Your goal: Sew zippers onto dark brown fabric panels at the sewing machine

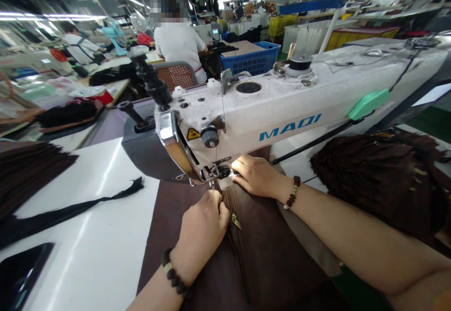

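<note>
A white sewing machine [243, 118] marked MAQI spans the view. Under its needle area lies dark brown fabric [278, 245] with a zipper [230, 203] and a gold-coloured zipper pull [235, 221]. My left hand [206, 221] is closed on the fabric beside the zipper, just in front of the presser foot [211, 183]. To the right of the needle area is my right hand [255, 175], its fingers curled together by the machine's small metal parts. What its fingertips hold, if anything, is hidden.
Brown pieces are piled at the right [380, 179] and stacked at the left [31, 170]. A black fabric strip [95, 201] and a dark phone-like object [24, 273] lie on the white table [102, 245]. Beyond sit a co-worker [178, 43] and a blue basket [250, 62].
</note>
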Motion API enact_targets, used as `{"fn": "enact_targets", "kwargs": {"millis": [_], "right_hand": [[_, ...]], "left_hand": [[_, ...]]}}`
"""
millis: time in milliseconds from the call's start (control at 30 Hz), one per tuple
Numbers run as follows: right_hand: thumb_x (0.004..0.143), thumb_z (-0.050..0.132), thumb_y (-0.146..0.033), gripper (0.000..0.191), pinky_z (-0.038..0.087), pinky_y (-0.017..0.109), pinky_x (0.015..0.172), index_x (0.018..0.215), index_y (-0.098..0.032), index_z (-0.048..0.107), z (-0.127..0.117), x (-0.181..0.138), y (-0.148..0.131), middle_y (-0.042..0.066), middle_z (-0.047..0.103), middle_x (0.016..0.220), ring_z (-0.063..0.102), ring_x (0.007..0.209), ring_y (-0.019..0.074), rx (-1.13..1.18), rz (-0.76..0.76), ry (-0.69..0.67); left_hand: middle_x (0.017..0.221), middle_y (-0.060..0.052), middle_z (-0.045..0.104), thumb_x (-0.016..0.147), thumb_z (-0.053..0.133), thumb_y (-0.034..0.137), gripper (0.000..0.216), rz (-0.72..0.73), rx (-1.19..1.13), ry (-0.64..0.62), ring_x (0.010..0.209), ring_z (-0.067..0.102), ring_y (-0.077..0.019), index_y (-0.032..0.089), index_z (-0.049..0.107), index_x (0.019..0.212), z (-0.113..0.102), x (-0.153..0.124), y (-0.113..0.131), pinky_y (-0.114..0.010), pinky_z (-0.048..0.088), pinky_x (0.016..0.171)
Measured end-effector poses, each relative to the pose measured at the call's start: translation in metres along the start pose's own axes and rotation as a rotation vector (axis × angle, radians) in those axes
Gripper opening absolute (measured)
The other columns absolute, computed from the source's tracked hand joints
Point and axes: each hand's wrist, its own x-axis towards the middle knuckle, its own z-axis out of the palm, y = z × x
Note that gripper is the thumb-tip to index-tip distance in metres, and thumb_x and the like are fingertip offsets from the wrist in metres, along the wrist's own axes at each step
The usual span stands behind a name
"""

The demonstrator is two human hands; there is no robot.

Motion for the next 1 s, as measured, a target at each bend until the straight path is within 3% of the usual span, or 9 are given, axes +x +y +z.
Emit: {"fn": "enact_targets", "kwargs": {"millis": [167,433,667,1000], "right_hand": [[0.083,0.051,-0.03,0.015,0.04,0.025,0.068,0.085,-0.015,0.052,-0.003,-0.001,0.0,0.005,0.054,0.09,0.052,0.083,0.0159,0.015,0.019,-0.031],[0.086,0.045,-0.026,0.015,0.039,0.025,0.068,0.081,-0.014,0.052,0.009,0.005,-0.01,0.006,0.053,0.081,0.05,0.084,0.0165,-0.02,0.033,0.058],[0.089,0.04,-0.026,0.018,0.039,0.026,0.063,0.082,-0.015,0.052,0.01,0.005,-0.017,0.006,0.053,0.084,0.05,0.082,0.0173,-0.072,0.07,0.007],[0.089,0.039,-0.028,0.016,0.039,0.027,0.063,0.088,-0.017,0.051,0.01,0.002,-0.023,0.006,0.053,0.088,0.051,0.08,0.0186,-0.114,0.195,-0.049]], "left_hand": [[0.069,-0.001,0.053,0.084,0.038,0.019,0.013,0.02,-0.007,0.028,0.062,0.056,-0.0178,0.02,0.043,0.072,0.003,-0.001,-0.002,-0.026,0.032,0.053],[0.073,-0.002,0.054,0.083,0.041,0.018,0.012,0.079,0.0,0.044,0.061,0.058,-0.0178,0.02,0.048,0.073,0.002,0.0,0.001,-0.026,0.04,0.053],[0.094,-0.011,0.058,0.081,0.045,0.014,0.01,0.27,-0.025,0.221,0.089,0.057,-0.0228,0.016,0.054,0.077,0.01,0.001,0.001,-0.032,0.049,0.076],[0.089,-0.011,0.062,0.079,0.045,0.012,0.013,0.307,-0.013,0.282,0.081,0.059,-0.0222,0.015,0.056,0.073,0.011,0.001,0.0,-0.034,0.052,0.073]]}}
